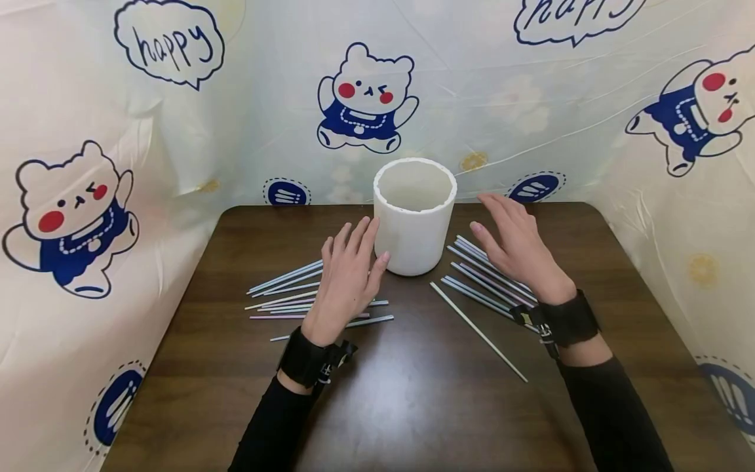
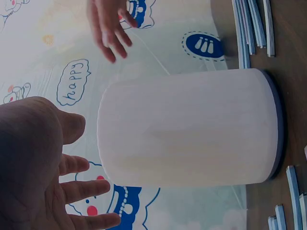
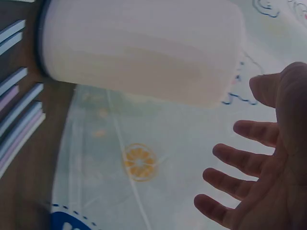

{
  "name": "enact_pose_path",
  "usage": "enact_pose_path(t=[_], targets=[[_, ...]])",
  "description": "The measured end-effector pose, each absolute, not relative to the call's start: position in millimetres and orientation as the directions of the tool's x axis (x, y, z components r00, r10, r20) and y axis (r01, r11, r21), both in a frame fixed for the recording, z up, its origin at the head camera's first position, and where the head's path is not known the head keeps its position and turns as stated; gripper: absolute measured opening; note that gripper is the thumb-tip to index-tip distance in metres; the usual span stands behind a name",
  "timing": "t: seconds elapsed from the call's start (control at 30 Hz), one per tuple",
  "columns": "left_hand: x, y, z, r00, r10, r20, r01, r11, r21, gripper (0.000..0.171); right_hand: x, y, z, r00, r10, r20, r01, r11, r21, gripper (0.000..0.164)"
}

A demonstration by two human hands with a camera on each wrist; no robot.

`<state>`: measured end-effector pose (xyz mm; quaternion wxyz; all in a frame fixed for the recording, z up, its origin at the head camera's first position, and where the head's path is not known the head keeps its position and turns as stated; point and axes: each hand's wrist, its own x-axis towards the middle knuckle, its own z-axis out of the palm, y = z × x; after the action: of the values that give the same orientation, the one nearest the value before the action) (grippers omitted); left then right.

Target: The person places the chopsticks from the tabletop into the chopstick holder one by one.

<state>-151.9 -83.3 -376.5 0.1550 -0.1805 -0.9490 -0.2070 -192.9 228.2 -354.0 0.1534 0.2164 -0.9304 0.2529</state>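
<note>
A white, open-topped cylindrical container point(image 1: 413, 239) stands upright at the back middle of the table. My left hand point(image 1: 348, 275) is spread in the air at its left front, over a group of thin sticks point(image 1: 283, 286). On the other side my right hand point(image 1: 516, 246) hovers above more thin sticks point(image 1: 478, 298), thumb toward the container. In the left wrist view the left hand point(image 2: 62, 177) has its fingers apart and holds nothing. The right wrist view shows the right hand point(image 3: 259, 158) likewise spread and apart from the container point(image 3: 139, 52).
One pale stick point(image 1: 479, 332) lies by itself at a slant in front of the right group. The brown table point(image 1: 389, 406) ends just behind the container. A cloth printed with bears point(image 1: 368, 105) hangs at the back and both sides.
</note>
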Motion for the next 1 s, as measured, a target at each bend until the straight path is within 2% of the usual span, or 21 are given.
enact_pose_path(t=[0.23,0.53,0.77,1.0], targets=[[-162,-77,-369,-0.844,0.284,0.455,0.447,0.841,0.305,0.057,-221,232,-376,-0.887,-0.330,0.323,-0.442,0.810,-0.385,0.051],[-203,-54,-340,-0.756,0.324,0.569,0.514,0.832,0.210,0.058,-261,227,-404,-0.910,-0.377,0.171,-0.413,0.857,-0.308,0.049],[-229,-46,-333,-0.792,0.315,0.523,0.490,0.839,0.236,0.061,-279,219,-424,-0.897,-0.434,0.086,-0.442,0.872,-0.211,0.030],[-243,-43,-344,-0.818,0.322,0.476,0.489,0.826,0.281,0.065,-288,215,-438,-0.899,-0.438,-0.031,-0.424,0.885,-0.193,0.020]])
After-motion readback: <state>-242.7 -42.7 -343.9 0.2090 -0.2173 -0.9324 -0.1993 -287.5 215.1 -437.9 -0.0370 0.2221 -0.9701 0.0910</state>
